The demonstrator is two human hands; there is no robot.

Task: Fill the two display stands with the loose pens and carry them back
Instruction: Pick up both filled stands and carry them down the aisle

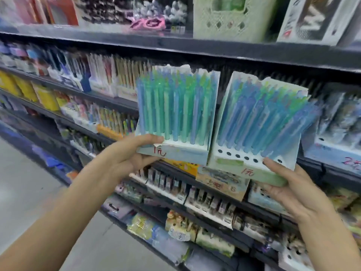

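Left hand grips left white cardboard display stand at lower left corner — thumb over front edge, fingers curled underneath; stand upright, packed with translucent green and blue pens; right hand holds right white cardboard display stand from below, thumb on front ledge beside row of empty black holes; right stand tilted rightward, its blue-green pens leaning; stands just beside each other, held in air before dark store shelves crowded with stationery; red handwritten price marks on both fronts.
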